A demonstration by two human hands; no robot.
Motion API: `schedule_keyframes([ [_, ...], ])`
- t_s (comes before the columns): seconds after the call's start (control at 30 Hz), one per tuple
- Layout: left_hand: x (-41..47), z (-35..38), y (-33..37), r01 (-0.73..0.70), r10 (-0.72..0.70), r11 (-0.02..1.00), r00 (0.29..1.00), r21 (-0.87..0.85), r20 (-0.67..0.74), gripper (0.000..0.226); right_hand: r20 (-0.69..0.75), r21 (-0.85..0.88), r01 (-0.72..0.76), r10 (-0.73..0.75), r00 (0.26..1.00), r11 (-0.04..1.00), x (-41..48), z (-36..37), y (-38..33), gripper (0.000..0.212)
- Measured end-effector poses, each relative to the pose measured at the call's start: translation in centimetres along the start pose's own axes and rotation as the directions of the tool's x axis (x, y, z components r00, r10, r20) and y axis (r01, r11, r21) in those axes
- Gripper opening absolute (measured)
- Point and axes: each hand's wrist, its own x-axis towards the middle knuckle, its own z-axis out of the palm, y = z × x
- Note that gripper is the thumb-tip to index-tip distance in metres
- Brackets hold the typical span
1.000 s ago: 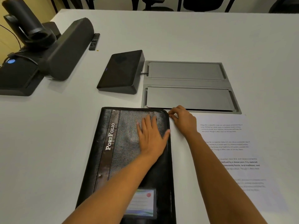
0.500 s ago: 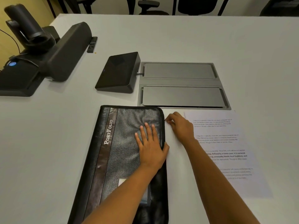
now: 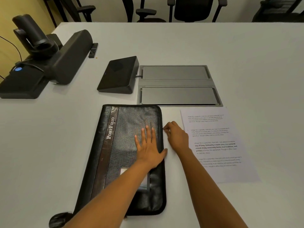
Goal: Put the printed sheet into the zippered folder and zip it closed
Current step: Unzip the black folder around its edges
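A black leather zippered folder (image 3: 125,129) marked "PortFolio" lies flat on the white table (image 3: 49,145) in front of me. My left hand (image 3: 148,148) rests flat on its cover, fingers spread. My right hand (image 3: 176,137) pinches the small zipper pull (image 3: 163,128) at the folder's right edge, about a third of the way down. The printed sheet (image 3: 218,145) lies on the table just right of the folder, partly under my right wrist.
A grey cable hatch (image 3: 179,85) is set in the table behind the folder, with a black wedge-shaped device (image 3: 118,74) at its left. A conference camera and speaker bar (image 3: 49,63) stand at far left. Chairs line the far edge.
My right hand has slid the zipper pull from the folder's top right corner down along the right edge. My left hand stays pressed on the cover.
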Motion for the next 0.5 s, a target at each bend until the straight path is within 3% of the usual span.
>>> schedule_keyframes([
  [0.5,-4.2,1.3,0.3,-0.006,0.007,0.999,1.000,0.042,-0.019,0.082,0.002,-0.043,0.036,-0.036,0.999,0.998,-5.9,-0.4,-0.9,0.014],
])
